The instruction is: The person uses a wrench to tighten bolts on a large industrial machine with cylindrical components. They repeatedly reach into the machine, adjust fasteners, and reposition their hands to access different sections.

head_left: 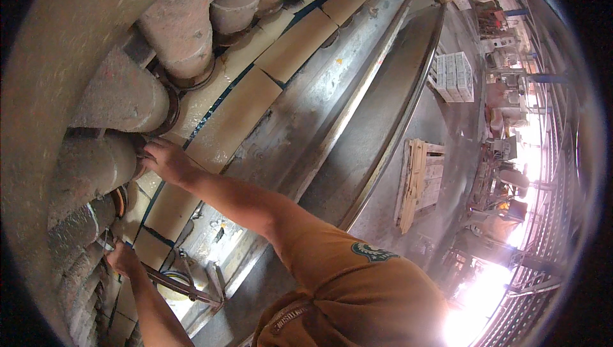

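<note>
My left hand (pixel 124 261) is closed beside the lower cylindrical machine heads. A thin, light metal piece (pixel 105 241) sticks out past its fingers; its kind is not clear. Further up, my right hand (pixel 167 160) reaches in at the lower rim of a dusty cylindrical head (pixel 96 163). Its fingers curl there, and the tips are hidden behind the rim. Beneath the hands lie wet beige tiles (pixel 220 120) in rows on a dark belt. A brown-and-black ring (pixel 119 201) shows under the head between my hands.
More grey-pink heads (pixel 179 24) line the left side. A wet metal ledge (pixel 281 117) runs beside the tiles. A metal bar (pixel 185 288) and bracket (pixel 214 281) stand near my left forearm. Wooden pallets (pixel 421 181) and stacked white crates (pixel 454 77) stand on the floor at right.
</note>
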A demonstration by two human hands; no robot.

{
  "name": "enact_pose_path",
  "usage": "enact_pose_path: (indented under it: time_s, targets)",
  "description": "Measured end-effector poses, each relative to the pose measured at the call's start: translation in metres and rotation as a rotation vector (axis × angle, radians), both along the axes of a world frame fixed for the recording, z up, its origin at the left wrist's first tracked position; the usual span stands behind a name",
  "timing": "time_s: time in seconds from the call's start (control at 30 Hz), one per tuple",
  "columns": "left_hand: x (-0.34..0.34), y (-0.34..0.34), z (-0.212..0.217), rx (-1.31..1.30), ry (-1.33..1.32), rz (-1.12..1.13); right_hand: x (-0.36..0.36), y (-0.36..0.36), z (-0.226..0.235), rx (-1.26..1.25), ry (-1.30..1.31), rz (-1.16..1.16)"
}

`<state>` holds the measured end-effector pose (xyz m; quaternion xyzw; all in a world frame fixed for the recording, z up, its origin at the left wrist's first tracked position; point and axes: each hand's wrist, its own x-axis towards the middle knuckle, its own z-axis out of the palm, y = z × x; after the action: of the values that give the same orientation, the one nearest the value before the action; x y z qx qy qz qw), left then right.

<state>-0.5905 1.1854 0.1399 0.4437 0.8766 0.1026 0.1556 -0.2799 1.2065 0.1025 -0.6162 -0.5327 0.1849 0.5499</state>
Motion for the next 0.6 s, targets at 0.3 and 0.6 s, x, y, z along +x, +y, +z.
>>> enact_pose_path:
  time_s: [0.3, 0.6]
  targets:
    - [-0.006, -0.002, -0.006, -0.075, 0.138, -0.082, 0.009, 0.005, -0.004, 0.06, -0.215, 0.135]
    - [-0.024, -0.001, -0.022, -0.131, 0.255, -0.233, 0.008, -0.004, 0.008, 0.012, -0.064, 0.023]
